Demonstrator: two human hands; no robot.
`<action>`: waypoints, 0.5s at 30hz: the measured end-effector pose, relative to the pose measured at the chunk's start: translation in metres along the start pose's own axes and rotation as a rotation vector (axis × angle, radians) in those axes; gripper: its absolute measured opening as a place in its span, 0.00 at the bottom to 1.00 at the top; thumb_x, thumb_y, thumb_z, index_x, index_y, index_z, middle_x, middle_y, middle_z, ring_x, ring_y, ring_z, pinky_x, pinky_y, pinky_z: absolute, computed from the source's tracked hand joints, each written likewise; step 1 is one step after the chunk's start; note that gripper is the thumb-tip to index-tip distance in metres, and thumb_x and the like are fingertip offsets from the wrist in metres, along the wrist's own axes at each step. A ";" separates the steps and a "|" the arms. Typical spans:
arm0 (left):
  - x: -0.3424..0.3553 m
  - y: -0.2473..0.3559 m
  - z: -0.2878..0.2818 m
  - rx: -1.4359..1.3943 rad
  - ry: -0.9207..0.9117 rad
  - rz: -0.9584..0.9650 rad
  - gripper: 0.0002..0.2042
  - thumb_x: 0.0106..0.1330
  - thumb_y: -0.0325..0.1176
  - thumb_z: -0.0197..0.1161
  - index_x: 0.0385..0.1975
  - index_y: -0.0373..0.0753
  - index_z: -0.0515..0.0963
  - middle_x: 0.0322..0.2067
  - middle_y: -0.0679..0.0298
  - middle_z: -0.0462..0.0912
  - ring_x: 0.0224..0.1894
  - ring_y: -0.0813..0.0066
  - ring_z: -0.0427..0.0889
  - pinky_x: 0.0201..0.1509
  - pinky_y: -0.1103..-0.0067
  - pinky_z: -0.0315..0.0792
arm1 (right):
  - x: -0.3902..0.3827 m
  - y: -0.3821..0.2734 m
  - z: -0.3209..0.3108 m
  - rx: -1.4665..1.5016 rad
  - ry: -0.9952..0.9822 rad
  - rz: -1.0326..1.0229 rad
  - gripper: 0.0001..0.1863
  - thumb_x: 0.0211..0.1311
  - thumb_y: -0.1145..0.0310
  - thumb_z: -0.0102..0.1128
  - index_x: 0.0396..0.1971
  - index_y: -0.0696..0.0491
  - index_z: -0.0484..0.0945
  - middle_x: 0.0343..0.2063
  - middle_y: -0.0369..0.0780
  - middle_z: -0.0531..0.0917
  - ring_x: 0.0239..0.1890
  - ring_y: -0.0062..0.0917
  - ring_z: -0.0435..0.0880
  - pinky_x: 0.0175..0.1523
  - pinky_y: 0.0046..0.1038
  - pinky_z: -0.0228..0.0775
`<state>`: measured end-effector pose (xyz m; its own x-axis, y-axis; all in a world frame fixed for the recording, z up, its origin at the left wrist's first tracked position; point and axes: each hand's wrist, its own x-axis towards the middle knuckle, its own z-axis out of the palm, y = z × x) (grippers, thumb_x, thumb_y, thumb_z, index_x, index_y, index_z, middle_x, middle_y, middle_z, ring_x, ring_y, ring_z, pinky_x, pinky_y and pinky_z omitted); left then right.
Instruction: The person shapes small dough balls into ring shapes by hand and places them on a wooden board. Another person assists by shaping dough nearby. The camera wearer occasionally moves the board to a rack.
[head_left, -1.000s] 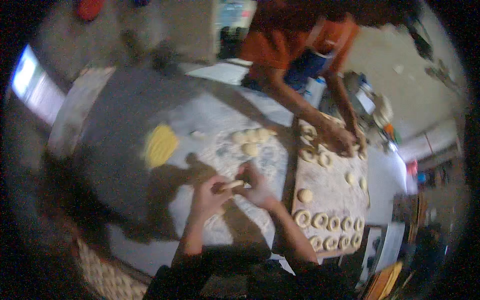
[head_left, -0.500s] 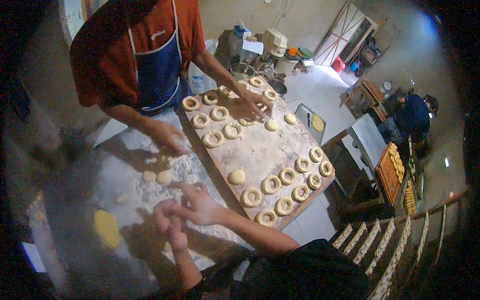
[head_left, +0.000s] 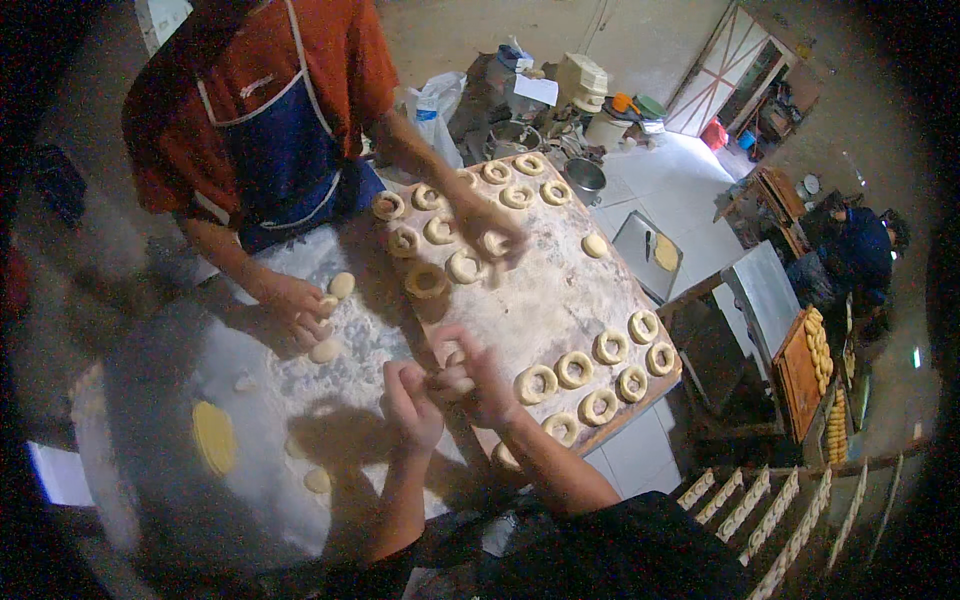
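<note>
Small printing marks the white plastic bag (head_left: 440, 112) near the top and the co-worker's red-orange shirt (head_left: 365, 60). Soft, pale dough rings (head_left: 574, 370) stand in rows on a flour-dusted wooden board (head_left: 545, 300), right of centre, with one smooth round dough ball (head_left: 595, 246) toward its right edge. The left hand (head_left: 412, 402) and right hand (head_left: 480, 378) meet at the board's left edge, fingers curled close together (blur hides whether they pinch any dough). A flat yellow oval (head_left: 213, 438) lies on the floury grey tabletop (head_left: 160, 385), lower left. Above centre, the co-worker's forearm (head_left: 425, 155) reaches over the board, covering part of it.
</note>
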<state>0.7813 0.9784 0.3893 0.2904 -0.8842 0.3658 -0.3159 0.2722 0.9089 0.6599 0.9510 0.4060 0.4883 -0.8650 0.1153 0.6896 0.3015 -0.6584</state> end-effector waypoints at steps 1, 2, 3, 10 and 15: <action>0.000 0.006 0.007 0.007 -0.066 -0.178 0.07 0.73 0.31 0.46 0.39 0.35 0.69 0.25 0.55 0.77 0.25 0.61 0.77 0.30 0.71 0.69 | -0.006 -0.007 -0.002 0.294 0.180 -0.034 0.26 0.72 0.47 0.49 0.60 0.46 0.59 0.37 0.40 0.77 0.36 0.26 0.80 0.38 0.29 0.73; 0.000 0.011 0.017 0.049 -0.109 -0.219 0.07 0.73 0.32 0.46 0.39 0.35 0.70 0.26 0.55 0.77 0.25 0.61 0.77 0.30 0.71 0.70 | -0.007 -0.014 -0.007 -0.157 0.188 0.034 0.26 0.71 0.45 0.48 0.59 0.46 0.60 0.38 0.41 0.78 0.37 0.28 0.80 0.38 0.30 0.74; 0.000 0.014 0.027 0.092 -0.155 -0.278 0.08 0.74 0.32 0.46 0.40 0.36 0.70 0.26 0.55 0.77 0.26 0.61 0.78 0.30 0.70 0.70 | -0.008 -0.022 -0.012 -0.606 0.183 0.098 0.26 0.71 0.43 0.47 0.57 0.46 0.61 0.39 0.42 0.78 0.37 0.30 0.81 0.38 0.31 0.75; 0.012 0.022 0.097 -0.056 -0.109 0.047 0.08 0.74 0.34 0.48 0.37 0.38 0.72 0.24 0.59 0.80 0.29 0.61 0.85 0.34 0.70 0.75 | -0.015 -0.074 -0.046 -1.126 0.188 0.084 0.27 0.71 0.40 0.39 0.55 0.48 0.63 0.26 0.41 0.77 0.27 0.27 0.76 0.31 0.29 0.70; 0.015 0.029 0.126 -0.076 -0.124 -0.083 0.10 0.76 0.35 0.45 0.38 0.37 0.71 0.29 0.53 0.81 0.34 0.57 0.84 0.38 0.68 0.74 | -0.023 -0.109 -0.074 -0.211 0.557 0.066 0.30 0.71 0.46 0.49 0.62 0.51 0.60 0.23 0.36 0.76 0.21 0.17 0.71 0.31 0.26 0.70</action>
<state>0.6631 0.9252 0.3959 0.1972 -0.9437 0.2658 -0.2248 0.2204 0.9492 0.5344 0.9082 0.4201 0.1331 -0.9445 -0.3005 0.5190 0.3247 -0.7907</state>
